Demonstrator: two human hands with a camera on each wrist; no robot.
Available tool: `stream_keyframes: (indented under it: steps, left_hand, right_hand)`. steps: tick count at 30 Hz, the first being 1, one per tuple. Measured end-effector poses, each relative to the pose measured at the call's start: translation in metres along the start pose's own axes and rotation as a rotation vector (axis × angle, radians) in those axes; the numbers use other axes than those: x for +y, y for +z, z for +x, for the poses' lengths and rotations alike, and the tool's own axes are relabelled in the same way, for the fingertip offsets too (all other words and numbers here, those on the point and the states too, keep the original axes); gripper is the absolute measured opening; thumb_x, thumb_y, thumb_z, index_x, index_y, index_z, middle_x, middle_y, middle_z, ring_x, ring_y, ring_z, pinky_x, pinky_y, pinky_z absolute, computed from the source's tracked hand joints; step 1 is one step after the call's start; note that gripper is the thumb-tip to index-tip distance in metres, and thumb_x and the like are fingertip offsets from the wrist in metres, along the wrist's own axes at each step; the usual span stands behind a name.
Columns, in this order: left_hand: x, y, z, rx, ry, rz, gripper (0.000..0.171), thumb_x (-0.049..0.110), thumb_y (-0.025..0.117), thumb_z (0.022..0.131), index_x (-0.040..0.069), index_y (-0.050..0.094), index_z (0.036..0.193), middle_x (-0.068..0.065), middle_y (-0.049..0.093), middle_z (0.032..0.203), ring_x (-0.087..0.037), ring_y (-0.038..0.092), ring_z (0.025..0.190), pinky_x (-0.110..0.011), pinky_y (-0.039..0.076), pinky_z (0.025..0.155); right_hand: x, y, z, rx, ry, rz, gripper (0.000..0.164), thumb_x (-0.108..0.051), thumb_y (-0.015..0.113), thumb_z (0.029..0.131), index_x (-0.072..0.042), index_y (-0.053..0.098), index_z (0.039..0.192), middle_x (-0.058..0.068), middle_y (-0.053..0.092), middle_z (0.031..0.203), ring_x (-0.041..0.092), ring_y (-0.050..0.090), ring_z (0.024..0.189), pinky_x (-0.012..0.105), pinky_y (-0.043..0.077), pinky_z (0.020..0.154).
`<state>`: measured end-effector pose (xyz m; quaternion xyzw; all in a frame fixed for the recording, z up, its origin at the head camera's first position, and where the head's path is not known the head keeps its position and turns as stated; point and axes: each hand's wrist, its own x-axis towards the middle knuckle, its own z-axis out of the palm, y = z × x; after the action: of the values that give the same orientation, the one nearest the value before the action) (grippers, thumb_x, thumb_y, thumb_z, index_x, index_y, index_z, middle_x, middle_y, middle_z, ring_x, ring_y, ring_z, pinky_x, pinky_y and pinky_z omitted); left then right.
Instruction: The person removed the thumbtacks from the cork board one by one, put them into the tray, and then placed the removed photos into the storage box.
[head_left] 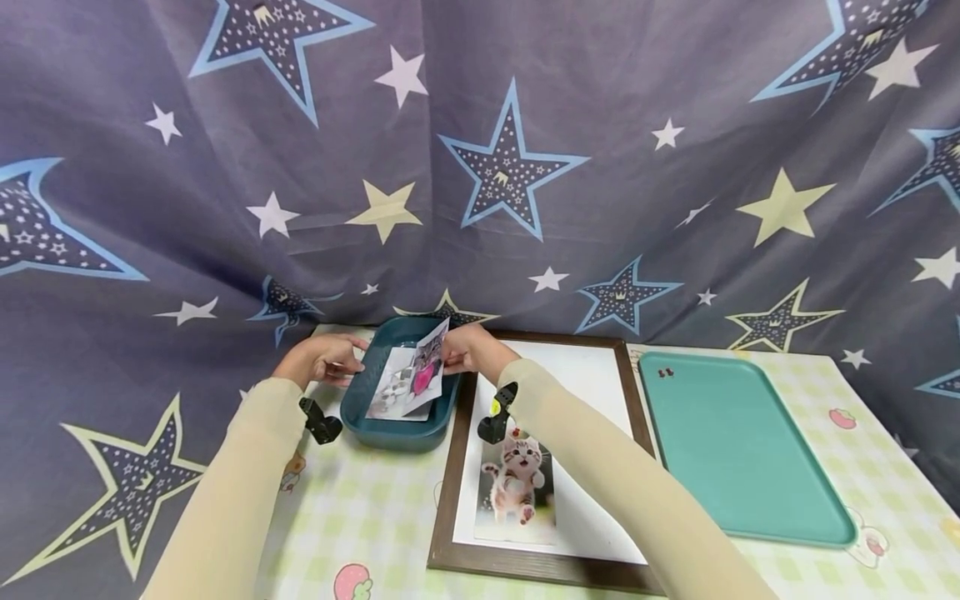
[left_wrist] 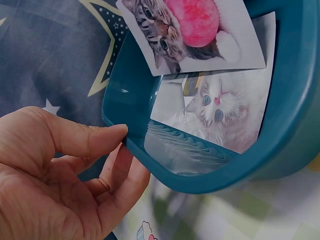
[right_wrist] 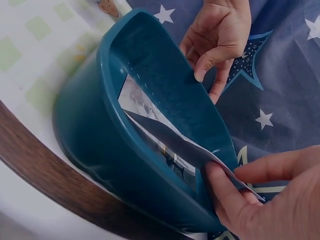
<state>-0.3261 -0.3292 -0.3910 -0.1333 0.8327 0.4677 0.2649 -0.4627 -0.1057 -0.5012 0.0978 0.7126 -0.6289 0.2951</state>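
At the rim of a dark teal plastic tub [head_left: 397, 439], my left hand [head_left: 333, 358] pinches the edge, thumb [left_wrist: 107, 140] on top and fingers outside below. My right hand [head_left: 467, 348] holds a photo print [head_left: 429, 371] between thumb and fingers over the tub's other side. That print shows a tabby cat with a pink ball; it is tilted, its lower part over the tub. Beneath it in the tub lies another photo [left_wrist: 215, 110] of a white kitten, partly covered by the held print.
A brown-framed white board [head_left: 585, 371] lies right of the tub, under my right forearm. A kitten photo [head_left: 517, 492] is on it, with a red pin [head_left: 516, 432] at its top. Farther right, a teal tray [head_left: 742, 442] carries small red pins [head_left: 665, 372]. A star-patterned curtain [head_left: 480, 275] hangs behind.
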Motion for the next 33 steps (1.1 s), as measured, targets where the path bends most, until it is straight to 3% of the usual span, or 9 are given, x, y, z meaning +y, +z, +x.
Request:
stream_keyframes:
  steps: [2,5,10,18,22,26,28,31,33]
  left_hand:
    - [0.0,0.0,0.001,-0.004,-0.003,0.002,0.065,-0.004,0.053,0.097,0.003,0.027,0.156,-0.003,0.055,0.094,-0.009,0.054,0.077,-0.026,0.057,0.074]
    - [0.0,0.0,0.002,-0.008,-0.006,-0.004,0.065,-0.004,0.052,0.097,0.003,0.027,0.156,-0.002,0.055,0.096,-0.008,0.054,0.077,-0.025,0.057,0.074]
    - [-0.002,-0.002,0.004,-0.02,-0.011,-0.033,0.067,-0.003,0.056,0.096,0.003,0.027,0.156,-0.002,0.055,0.094,-0.007,0.052,0.072,-0.025,0.058,0.074]
    - [-0.001,-0.003,0.003,-0.029,-0.009,-0.056,0.07,-0.005,0.057,0.094,0.002,0.026,0.156,0.002,0.055,0.088,-0.005,0.052,0.069,-0.024,0.058,0.074]
    - [-0.001,-0.002,0.003,-0.022,-0.008,-0.054,0.07,-0.004,0.057,0.094,0.003,0.026,0.157,0.0,0.056,0.09,-0.005,0.052,0.07,-0.024,0.058,0.073]
    - [-0.001,-0.002,0.003,-0.022,-0.009,-0.054,0.069,-0.003,0.057,0.095,0.003,0.026,0.157,-0.001,0.055,0.096,-0.006,0.054,0.075,-0.024,0.058,0.074]
    - [-0.001,-0.002,0.003,-0.023,-0.012,-0.054,0.069,-0.002,0.057,0.096,0.003,0.026,0.157,-0.002,0.054,0.1,-0.007,0.054,0.079,-0.024,0.058,0.075]
    - [-0.001,-0.002,0.003,-0.025,-0.016,-0.058,0.069,-0.001,0.058,0.096,0.004,0.026,0.157,-0.003,0.053,0.106,-0.008,0.055,0.083,-0.024,0.059,0.077]
    - [-0.002,-0.003,0.004,-0.027,-0.016,-0.06,0.07,-0.001,0.058,0.096,0.004,0.026,0.157,-0.003,0.053,0.108,-0.009,0.056,0.085,-0.025,0.059,0.078]
  right_hand:
    - [-0.006,0.001,-0.019,-0.011,0.006,-0.008,0.034,0.023,0.051,0.074,0.006,0.064,0.102,0.018,0.07,0.096,0.025,0.069,0.073,0.041,0.064,0.072]
    - [-0.002,0.001,-0.007,-0.026,-0.005,-0.009,0.033,0.023,0.051,0.073,0.007,0.063,0.099,0.018,0.069,0.092,0.024,0.067,0.069,0.042,0.064,0.071]
    - [0.01,0.003,0.037,-0.019,0.005,0.002,0.034,0.024,0.056,0.068,0.007,0.064,0.096,0.016,0.068,0.085,0.025,0.064,0.062,0.044,0.063,0.065]
    - [0.002,0.008,0.01,0.036,-0.028,-0.053,0.022,0.02,0.053,0.072,-0.001,0.057,0.075,0.0,0.039,0.053,0.019,0.048,0.049,0.041,0.062,0.063]
    - [0.007,0.009,0.033,0.011,-0.018,-0.046,0.022,0.021,0.053,0.069,0.0,0.057,0.074,0.002,0.042,0.054,0.021,0.051,0.05,0.042,0.062,0.059]
    - [0.023,0.011,0.095,0.002,-0.005,-0.006,0.034,0.025,0.059,0.058,0.005,0.057,0.086,0.003,0.039,0.057,0.025,0.049,0.051,0.049,0.062,0.061]
    - [0.032,0.015,0.124,0.021,-0.015,-0.008,0.043,0.024,0.061,0.06,0.004,0.054,0.098,0.002,0.037,0.058,0.025,0.046,0.051,0.051,0.063,0.065]
    - [0.037,0.021,0.133,0.023,-0.025,0.0,0.071,0.025,0.061,0.062,0.0,0.042,0.125,0.002,0.035,0.058,0.023,0.04,0.047,0.052,0.062,0.063]
    - [0.034,0.024,0.115,0.033,-0.029,-0.004,0.09,0.024,0.058,0.067,-0.006,0.027,0.146,0.002,0.034,0.057,0.022,0.036,0.046,0.051,0.062,0.062]
